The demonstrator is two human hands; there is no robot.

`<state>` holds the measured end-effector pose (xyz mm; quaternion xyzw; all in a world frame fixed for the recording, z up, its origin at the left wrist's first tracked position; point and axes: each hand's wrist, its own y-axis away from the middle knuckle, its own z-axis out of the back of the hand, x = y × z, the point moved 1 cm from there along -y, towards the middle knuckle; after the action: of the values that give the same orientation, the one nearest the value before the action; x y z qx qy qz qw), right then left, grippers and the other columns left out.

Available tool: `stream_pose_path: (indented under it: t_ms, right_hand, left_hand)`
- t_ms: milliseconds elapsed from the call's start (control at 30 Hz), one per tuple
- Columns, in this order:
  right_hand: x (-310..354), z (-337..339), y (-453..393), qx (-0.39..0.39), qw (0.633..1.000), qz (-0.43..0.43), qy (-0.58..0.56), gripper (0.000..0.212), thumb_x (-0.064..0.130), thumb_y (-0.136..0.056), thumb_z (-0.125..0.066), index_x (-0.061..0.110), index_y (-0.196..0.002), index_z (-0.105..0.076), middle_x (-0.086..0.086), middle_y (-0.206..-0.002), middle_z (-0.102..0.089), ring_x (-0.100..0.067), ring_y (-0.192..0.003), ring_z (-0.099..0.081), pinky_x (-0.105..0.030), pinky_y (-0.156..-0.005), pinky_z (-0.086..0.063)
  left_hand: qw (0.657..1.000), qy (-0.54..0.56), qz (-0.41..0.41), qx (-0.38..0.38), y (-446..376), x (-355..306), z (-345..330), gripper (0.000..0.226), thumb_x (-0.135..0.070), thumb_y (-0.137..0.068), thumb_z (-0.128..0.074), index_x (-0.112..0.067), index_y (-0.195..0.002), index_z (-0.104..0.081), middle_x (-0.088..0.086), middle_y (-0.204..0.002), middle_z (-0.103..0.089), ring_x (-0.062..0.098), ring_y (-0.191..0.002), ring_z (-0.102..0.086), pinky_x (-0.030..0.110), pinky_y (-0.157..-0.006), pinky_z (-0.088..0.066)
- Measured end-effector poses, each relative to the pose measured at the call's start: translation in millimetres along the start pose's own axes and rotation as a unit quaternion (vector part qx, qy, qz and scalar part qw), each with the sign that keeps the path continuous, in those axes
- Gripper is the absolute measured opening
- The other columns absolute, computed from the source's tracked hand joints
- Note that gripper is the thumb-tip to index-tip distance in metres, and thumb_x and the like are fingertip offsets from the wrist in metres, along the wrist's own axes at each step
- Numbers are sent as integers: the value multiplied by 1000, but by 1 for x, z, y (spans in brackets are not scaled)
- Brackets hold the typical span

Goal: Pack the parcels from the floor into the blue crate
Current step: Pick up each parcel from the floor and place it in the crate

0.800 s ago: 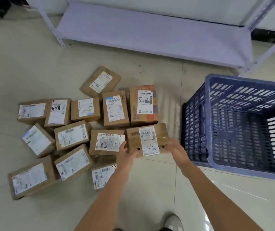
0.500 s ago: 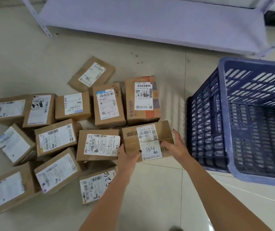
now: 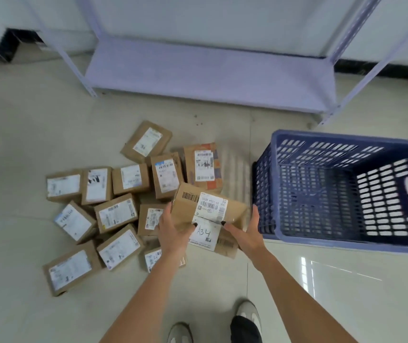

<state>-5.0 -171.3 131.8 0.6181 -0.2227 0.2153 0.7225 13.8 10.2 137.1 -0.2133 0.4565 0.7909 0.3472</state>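
Note:
A brown cardboard parcel [image 3: 209,211] with a white label marked "A34" is lifted off the floor and tilted. My left hand [image 3: 173,231] grips its left side and my right hand [image 3: 245,233] grips its right side. Several other labelled brown parcels [image 3: 116,214] lie in a loose heap on the tiled floor to the left. The blue slatted crate [image 3: 341,144] stands on the floor to the right of the held parcel, with nothing visible inside it.
A pale purple metal shelf rack [image 3: 207,73] stands behind the heap, its legs reaching the floor at left and right. My two shoes [image 3: 245,315] show at the bottom edge. Bare tiled floor lies in front of the crate.
Both hands have closed on the "A34" parcel and raised it from the floor, tilting it. The view has pulled back and up.

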Motion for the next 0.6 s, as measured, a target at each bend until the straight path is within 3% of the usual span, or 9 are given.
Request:
stream_pose_path:
  t_ms: [67, 100, 200, 267, 400, 467, 533, 600]
  right_hand:
    - [39, 15, 46, 16, 1000, -6, -26, 101, 32, -78, -71, 51, -142, 5, 6, -119, -41, -20, -98, -57, -27, -61, -55]
    - [58, 22, 70, 25, 999, -15, -33, 97, 34, -78, -71, 53, -142, 0, 7, -122, -42, -23, -95, -61, -29, -57, -57]
    - [107, 41, 143, 40, 992, -54, -103, 72, 29, -78, -71, 47, -132, -27, -4, -125, -53, -32, -93, -66, -49, -73, -58]
    - [135, 53, 188, 36, 983, -59, -171, 52, 20, -78, -71, 40, -114, -39, -8, -119, -50, -34, -99, -61, -57, -73, -55]
    - [193, 83, 256, 24, 981, -12, -193, 53, 16, -78, -72, 30, -111, -32, -3, -108, -47, -26, -93, -56, -50, -56, -57]
    - [219, 103, 275, 10, 983, 20, -181, 51, 17, -78, -71, 25, -110, -32, -3, -105, -47, -24, -90, -56, -53, -58, -58]
    - [241, 126, 287, -2, 984, 45, -170, 50, 20, -78, -72, 23, -110, -34, -5, -107, -48, -26, -93, -58, -57, -65, -57]
    - [258, 152, 296, -9, 983, 65, -169, 50, 22, -78, -73, 21, -110, -35, -6, -110, -49, -28, -95, -59, -55, -62, -58]
  left_hand:
    - [999, -22, -47, 3, 27, -48, 39, 83, -17, -66, -79, -25, -138, -38, 3, -134, -50, 26, -127, -41, 48, -107, -36]
    - [997, -33, -69, 9, 42, -74, 58, 80, -17, -67, -79, -25, -137, -40, 1, -132, -51, 23, -125, -42, 43, -105, -36]
    - [988, -56, -137, 36, 91, -158, 106, 76, -14, -67, -80, -24, -133, -45, 1, -127, -52, 20, -118, -47, 35, -96, -40]
    - [980, -62, -177, 65, 124, -213, 128, 75, -11, -66, -80, -22, -132, -48, 1, -125, -50, 21, -117, -48, 35, -98, -42]
    - [967, -74, -227, 85, 177, -303, 147, 76, -9, -67, -78, -27, -134, -48, 6, -142, -33, 24, -128, -38, 42, -106, -39]
    - [964, -81, -246, 69, 195, -339, 146, 78, -12, -68, -79, -32, -135, -46, 9, -148, -24, 27, -133, -34, 44, -108, -37]
    - [965, -60, -246, 61, 210, -369, 139, 77, -13, -70, -77, -37, -135, -44, 10, -149, -18, 28, -130, -36, 33, -100, -39]
    - [967, -25, -244, 69, 223, -396, 125, 74, -10, -72, -75, -40, -133, -45, 11, -150, -13, 28, -127, -38, 24, -90, -37]
